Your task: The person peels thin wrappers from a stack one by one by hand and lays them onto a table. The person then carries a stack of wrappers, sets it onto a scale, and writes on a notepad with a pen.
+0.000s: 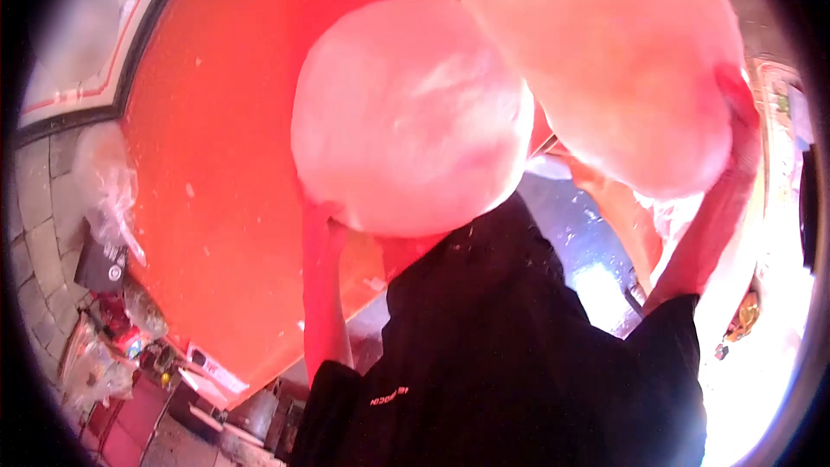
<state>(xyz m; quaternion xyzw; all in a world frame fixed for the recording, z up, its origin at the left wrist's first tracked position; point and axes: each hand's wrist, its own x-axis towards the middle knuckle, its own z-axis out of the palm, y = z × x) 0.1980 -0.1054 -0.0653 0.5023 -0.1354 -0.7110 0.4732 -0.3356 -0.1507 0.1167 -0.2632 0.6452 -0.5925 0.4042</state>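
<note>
Two big, smooth, pale slabs that look like dough fill the upper middle of the view, tinted pink by the light. My left hand grips the lower left edge of the rounder dough piece; its thumb shows and the other fingers are hidden behind it. At the upper right, my right hand holds the right edge of the larger, longer dough piece, fingers mostly out of sight. The larger piece overlaps the rounder one's upper right side. Both pieces are raised in front of my dark shirt.
A large orange-red surface spreads on the left, with small pale specks on it. Clear plastic bags, a black box and assorted packages lie beyond its left edge on paving. A shiny dark surface shows beside my body at right.
</note>
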